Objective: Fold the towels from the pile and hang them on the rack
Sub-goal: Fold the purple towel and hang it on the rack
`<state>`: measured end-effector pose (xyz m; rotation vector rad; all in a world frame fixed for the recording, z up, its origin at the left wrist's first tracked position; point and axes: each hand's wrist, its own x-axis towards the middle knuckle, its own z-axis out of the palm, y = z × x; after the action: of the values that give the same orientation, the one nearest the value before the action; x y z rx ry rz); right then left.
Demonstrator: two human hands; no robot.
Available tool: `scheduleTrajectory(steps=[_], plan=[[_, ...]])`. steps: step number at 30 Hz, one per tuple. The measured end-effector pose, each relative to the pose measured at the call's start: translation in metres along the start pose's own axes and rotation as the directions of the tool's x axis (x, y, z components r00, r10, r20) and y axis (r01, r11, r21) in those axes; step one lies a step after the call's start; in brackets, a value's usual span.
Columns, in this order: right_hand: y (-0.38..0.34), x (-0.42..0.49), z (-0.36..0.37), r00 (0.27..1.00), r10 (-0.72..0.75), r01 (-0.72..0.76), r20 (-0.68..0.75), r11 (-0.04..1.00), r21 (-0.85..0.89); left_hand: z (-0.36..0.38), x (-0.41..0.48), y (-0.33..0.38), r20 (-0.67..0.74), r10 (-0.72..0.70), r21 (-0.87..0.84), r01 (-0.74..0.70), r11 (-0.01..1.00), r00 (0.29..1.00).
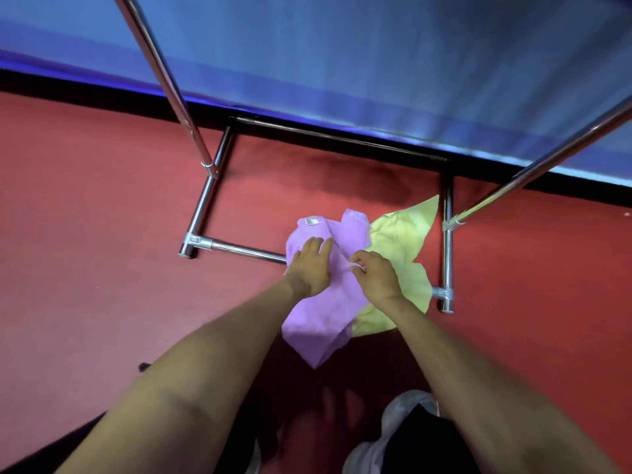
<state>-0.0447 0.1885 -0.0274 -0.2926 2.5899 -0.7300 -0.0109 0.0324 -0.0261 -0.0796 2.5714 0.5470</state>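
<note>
Head view, looking down. Red carpeted floor (102,217) across most of the picture, darker in shadow close to the body. Beyond it a black skirting strip (85,92), then a blue wall (376,46) with faint vertical streaks, blurred. On the floor against the wall, a chrome rack (239,249): rectangular base of shiny tubes joined by corner clamps, with slanted uprights (166,83) rising from its left and right sides and running out of the picture.

Both bare forearms reaching forward and down from the lower edge, converging over the rack's near base tube. Left hand (309,265) palm down, fingers straight and slightly spread, pressed flat on the purple towel (318,323). Right hand (376,275) just beside it, apart from it, fingers curled under, pinching a fold of the same purple towel near its middle; exact grip softened by blur.

Purple towel crumpled on the floor, draped across the near base tube, with a small pale label (310,220) at its far edge. Yellow-green towel (403,230) spread beneath and to the right of it, partly covered, reaching toward the rack's right base tube.

Counted: two towels, both on the floor; one rack with two uprights; two hands; one pale shoe (403,415) near the bottom edge.
</note>
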Motion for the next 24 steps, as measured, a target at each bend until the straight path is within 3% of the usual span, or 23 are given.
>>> scheduleTrajectory(steps=[4, 9, 13, 17, 21, 24], plan=[[-0.040, -0.030, -0.046, 0.988, -0.153, 0.153, -0.003, 0.988, 0.008, -0.049, -0.035, 0.010, -0.060, 0.139, 0.116, -0.131, 0.985, 0.989], [-0.089, -0.080, -0.117, 0.975, -0.220, 0.219, -0.007, 0.968, 0.125, -0.091, -0.092, 0.035, -0.244, 0.240, -0.182, -0.288, 0.940, 0.940], [-0.115, -0.121, -0.163, 0.948, -0.319, 0.316, 0.008, 0.943, 0.099, -0.119, -0.142, 0.064, -0.337, 0.242, -0.343, -0.358, 0.868, 0.910], [-0.130, -0.155, -0.200, 0.915, -0.402, 0.404, -0.046, 0.911, 0.076, -0.152, -0.178, 0.085, -0.426, 0.353, -0.274, -0.491, 0.827, 0.833], [-0.138, -0.179, -0.228, 0.871, -0.473, 0.480, -0.132, 0.877, 0.032, -0.177, -0.204, 0.095, -0.461, 0.325, -0.321, -0.497, 0.806, 0.826], [-0.135, -0.187, -0.243, 0.846, -0.466, 0.502, -0.260, 0.860, 0.092, -0.181, -0.209, 0.092, -0.412, 0.310, -0.375, -0.469, 0.800, 0.857]])
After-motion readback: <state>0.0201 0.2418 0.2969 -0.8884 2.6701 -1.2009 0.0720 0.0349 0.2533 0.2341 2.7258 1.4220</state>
